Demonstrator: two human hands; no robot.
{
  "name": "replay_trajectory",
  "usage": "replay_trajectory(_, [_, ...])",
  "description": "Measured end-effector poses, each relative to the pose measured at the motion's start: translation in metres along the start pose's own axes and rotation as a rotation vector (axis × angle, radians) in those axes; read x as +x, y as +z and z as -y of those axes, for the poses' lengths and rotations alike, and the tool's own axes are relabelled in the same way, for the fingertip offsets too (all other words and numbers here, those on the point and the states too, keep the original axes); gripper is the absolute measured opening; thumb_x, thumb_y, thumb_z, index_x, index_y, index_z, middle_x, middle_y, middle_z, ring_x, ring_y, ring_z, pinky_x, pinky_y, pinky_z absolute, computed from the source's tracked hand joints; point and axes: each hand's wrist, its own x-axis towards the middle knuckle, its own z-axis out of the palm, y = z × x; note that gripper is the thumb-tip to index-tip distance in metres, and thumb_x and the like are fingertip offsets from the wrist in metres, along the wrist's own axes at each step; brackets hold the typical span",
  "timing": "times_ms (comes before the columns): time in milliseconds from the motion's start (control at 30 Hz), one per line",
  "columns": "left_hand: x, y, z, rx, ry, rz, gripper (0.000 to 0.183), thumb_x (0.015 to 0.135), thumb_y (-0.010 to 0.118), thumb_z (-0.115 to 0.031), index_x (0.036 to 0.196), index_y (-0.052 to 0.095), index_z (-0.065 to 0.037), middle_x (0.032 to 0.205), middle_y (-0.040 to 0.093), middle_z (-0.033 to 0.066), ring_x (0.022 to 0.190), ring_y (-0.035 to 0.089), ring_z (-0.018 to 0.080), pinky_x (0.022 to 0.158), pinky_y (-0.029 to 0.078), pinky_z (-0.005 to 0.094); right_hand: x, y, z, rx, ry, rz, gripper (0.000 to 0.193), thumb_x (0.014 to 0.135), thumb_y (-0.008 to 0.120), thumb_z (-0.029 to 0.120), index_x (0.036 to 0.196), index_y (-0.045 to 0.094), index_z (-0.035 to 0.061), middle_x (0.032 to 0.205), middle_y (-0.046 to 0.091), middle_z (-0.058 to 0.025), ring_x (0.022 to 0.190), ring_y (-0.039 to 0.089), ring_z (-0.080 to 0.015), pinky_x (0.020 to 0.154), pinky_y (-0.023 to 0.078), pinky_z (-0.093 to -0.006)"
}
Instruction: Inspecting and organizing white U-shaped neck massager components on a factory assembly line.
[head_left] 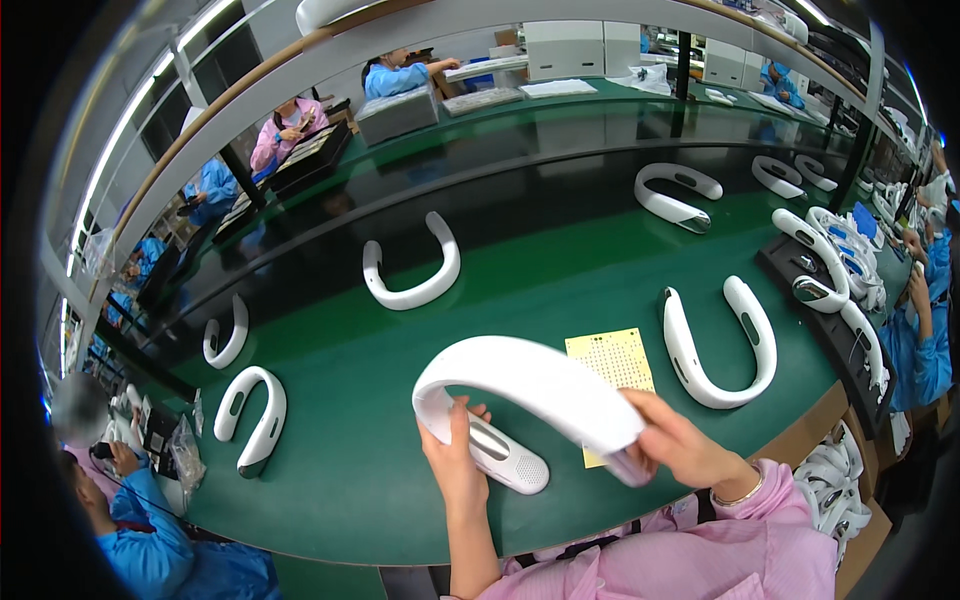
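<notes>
Above the green table I hold a white U-shaped neck fan (pixel 535 375) between both hands. My left hand (pixel 457 455) closes round its left arm, next to a slot vent and a perforated end. My right hand (pixel 685 440) grips the tip of the other arm, which is slightly blurred. A yellow printed sheet (pixel 610 362) lies on the table, partly covered by the fan and my right hand. Another neck fan (pixel 725 393) rests just right of the sheet.
More neck fans lie across the table: one far left of centre (pixel 410 297), one at left (pixel 272 405), one at the back right (pixel 660 195). A black tray (pixel 800 290) with fans stands at right, above a cardboard box (pixel 870 530). Co-workers sit on both sides.
</notes>
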Motion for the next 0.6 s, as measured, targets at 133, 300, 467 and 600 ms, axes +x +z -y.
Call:
replay_trajectory(133, [0.006, 0.003, 0.018, -0.127, -0.119, 0.066, 0.043, 0.091, 0.052, -0.014, 0.128, 0.036, -0.001, 0.114, 0.052, 0.0109, 0.1, 0.056, 0.0196, 0.083, 0.049, 0.032, 0.003, 0.018, 0.01, 0.011, -0.161, 0.108, 0.052, 0.093, 0.046, 0.016, 0.136, 0.024, -0.0021, 0.121, 0.045, -0.0149, 0.114, 0.045, -0.0183, 0.087, 0.044, -0.03])
replay_trajectory(300, [0.003, -0.006, 0.035, -0.237, -0.334, 0.167, 0.044, 0.091, 0.05, -0.012, 0.13, 0.033, -0.002, 0.117, 0.052, 0.0108, 0.104, 0.055, 0.0194, 0.085, 0.048, 0.0324, 0.008, 0.026, 0.023, -0.076, -0.187, 0.151, 0.051, 0.092, 0.05, 0.015, 0.134, 0.025, -0.0014, 0.123, 0.047, -0.0175, 0.113, 0.049, -0.0203, 0.089, 0.045, -0.0338])
replay_trajectory(467, [-0.006, 0.009, 0.012, -0.02, -0.409, 0.254, 0.044, 0.095, 0.046, -0.026, 0.129, 0.029, -0.006, 0.111, 0.053, 0.0146, 0.093, 0.059, 0.022, 0.07, 0.054, 0.035, 0.036, 0.015, 0.026, -0.948, -0.93, -0.362, 0.049, 0.072, 0.066, 0.01, 0.12, 0.055, 0.0063, 0.116, 0.049, -0.0204, 0.111, 0.046, -0.0337, 0.098, 0.037, -0.0456])
replay_trajectory(600, [-0.024, -0.005, -0.02, -0.149, -0.367, 0.579, 0.068, 0.093, 0.043, -0.04, 0.144, 0.007, -0.013, 0.138, 0.028, 0.018, 0.099, 0.057, 0.03, 0.063, 0.056, 0.0346, 0.043, -0.027, 0.035, -1.046, -0.878, 0.07, 0.032, 0.073, 0.066, 0.011, 0.103, 0.056, 0.0084, 0.117, 0.05, -0.0103, 0.128, 0.035, -0.0324, 0.105, 0.021, -0.0557])
